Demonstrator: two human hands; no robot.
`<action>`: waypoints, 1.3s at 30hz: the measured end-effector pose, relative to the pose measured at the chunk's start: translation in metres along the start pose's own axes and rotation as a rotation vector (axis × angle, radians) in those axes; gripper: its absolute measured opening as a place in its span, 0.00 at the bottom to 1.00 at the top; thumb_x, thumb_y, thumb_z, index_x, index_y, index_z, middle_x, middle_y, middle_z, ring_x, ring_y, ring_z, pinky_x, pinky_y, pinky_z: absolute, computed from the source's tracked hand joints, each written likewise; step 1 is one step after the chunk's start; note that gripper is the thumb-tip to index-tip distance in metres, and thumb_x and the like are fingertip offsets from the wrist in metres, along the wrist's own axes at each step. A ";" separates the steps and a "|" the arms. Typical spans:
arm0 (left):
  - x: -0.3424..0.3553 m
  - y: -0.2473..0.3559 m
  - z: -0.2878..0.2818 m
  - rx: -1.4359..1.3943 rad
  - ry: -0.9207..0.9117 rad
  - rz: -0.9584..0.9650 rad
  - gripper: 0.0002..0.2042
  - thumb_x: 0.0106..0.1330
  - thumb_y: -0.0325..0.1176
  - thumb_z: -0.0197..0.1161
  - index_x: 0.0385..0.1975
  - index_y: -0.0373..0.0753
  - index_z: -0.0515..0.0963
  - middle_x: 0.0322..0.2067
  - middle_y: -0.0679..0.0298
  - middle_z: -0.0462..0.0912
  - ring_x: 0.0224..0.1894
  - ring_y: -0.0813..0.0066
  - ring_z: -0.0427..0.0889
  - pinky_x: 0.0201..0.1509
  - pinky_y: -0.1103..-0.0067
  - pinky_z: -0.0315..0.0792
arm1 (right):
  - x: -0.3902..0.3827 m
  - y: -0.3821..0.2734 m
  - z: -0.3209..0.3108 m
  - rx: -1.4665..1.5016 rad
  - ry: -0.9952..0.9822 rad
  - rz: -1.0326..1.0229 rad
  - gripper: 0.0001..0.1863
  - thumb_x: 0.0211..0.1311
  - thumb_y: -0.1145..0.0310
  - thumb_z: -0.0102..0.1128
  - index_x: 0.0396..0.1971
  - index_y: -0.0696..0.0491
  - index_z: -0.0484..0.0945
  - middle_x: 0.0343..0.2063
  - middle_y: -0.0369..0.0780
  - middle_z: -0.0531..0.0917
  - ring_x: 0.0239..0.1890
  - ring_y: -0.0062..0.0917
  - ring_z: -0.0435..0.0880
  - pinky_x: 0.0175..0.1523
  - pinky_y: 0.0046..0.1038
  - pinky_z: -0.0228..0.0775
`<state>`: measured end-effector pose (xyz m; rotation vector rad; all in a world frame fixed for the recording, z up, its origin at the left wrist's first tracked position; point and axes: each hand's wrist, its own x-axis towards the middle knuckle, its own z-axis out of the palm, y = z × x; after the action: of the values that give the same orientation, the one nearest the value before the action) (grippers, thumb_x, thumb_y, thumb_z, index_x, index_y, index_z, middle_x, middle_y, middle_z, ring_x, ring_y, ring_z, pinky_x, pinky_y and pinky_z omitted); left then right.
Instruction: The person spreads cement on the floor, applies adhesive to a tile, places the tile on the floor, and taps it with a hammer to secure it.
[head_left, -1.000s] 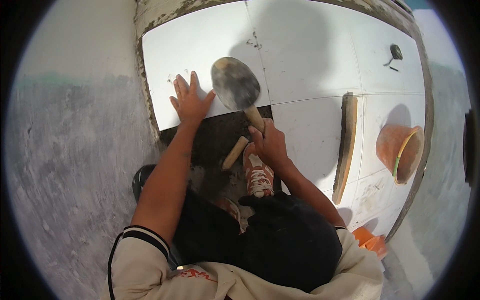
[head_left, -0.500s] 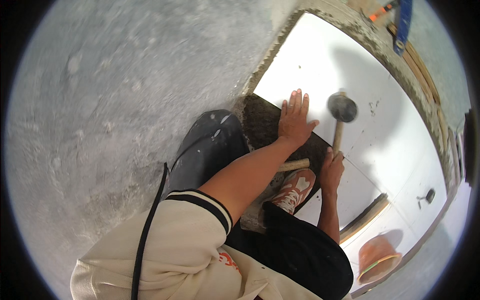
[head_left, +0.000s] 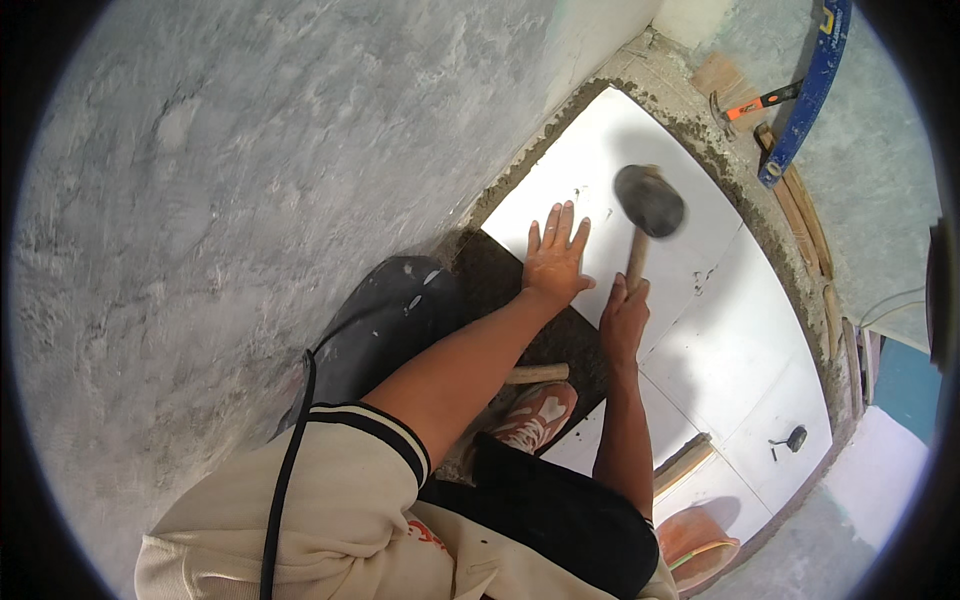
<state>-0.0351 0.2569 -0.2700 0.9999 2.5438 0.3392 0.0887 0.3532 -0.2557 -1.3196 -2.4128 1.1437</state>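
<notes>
My left hand (head_left: pixel 556 257) lies with its fingers spread on a white floor tile (head_left: pixel 530 190), close to the tile's near edge. My right hand (head_left: pixel 625 315) grips the wooden handle of a rubber mallet (head_left: pixel 649 200). The mallet's black head, blurred by motion, hangs over the tile to the right of my left hand and casts a shadow on it. Dark mortar (head_left: pixel 480 268) shows beside the tile, under my left forearm. A loose wooden handle (head_left: pixel 540 374) lies by my shoe (head_left: pixel 538 415); its other end is hidden.
A grey plastered wall (head_left: pixel 230 200) rises on the left. Beyond the tiles lie a blue spirit level (head_left: pixel 810 100), an orange-and-black-handled hammer (head_left: pixel 760 102) and wooden strips (head_left: pixel 805 225). An orange bucket (head_left: pixel 690 545), a wood piece (head_left: pixel 683 465) and a small black object (head_left: pixel 795 438) rest on tiles at right.
The whole view has shifted. Relative to my left hand, my right hand and the mallet are farther forward, and the mallet head looks larger. My left hand stays spread on the tile.
</notes>
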 end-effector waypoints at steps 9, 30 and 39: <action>0.005 -0.001 -0.007 -0.003 -0.086 -0.014 0.55 0.56 0.60 0.75 0.80 0.48 0.51 0.81 0.47 0.43 0.83 0.50 0.39 0.82 0.50 0.41 | 0.054 -0.014 0.005 -0.053 0.011 -0.018 0.21 0.81 0.54 0.49 0.42 0.62 0.72 0.26 0.57 0.82 0.30 0.56 0.84 0.34 0.51 0.71; 0.007 0.000 -0.005 0.065 -0.085 0.008 0.54 0.59 0.62 0.72 0.81 0.47 0.50 0.81 0.48 0.41 0.83 0.52 0.38 0.82 0.51 0.41 | 0.076 -0.016 -0.001 0.085 0.115 -0.031 0.21 0.80 0.54 0.50 0.40 0.61 0.73 0.29 0.58 0.84 0.34 0.59 0.85 0.38 0.53 0.74; 0.010 0.002 -0.003 0.076 -0.113 -0.006 0.54 0.59 0.62 0.73 0.81 0.45 0.50 0.81 0.45 0.41 0.83 0.48 0.39 0.82 0.50 0.42 | 0.045 -0.008 -0.005 0.117 0.146 0.064 0.19 0.79 0.57 0.53 0.48 0.61 0.71 0.30 0.62 0.83 0.36 0.64 0.83 0.37 0.54 0.72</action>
<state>-0.0416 0.2652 -0.2688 1.0089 2.4730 0.1803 0.0588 0.3886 -0.2557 -1.4004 -2.1824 1.1420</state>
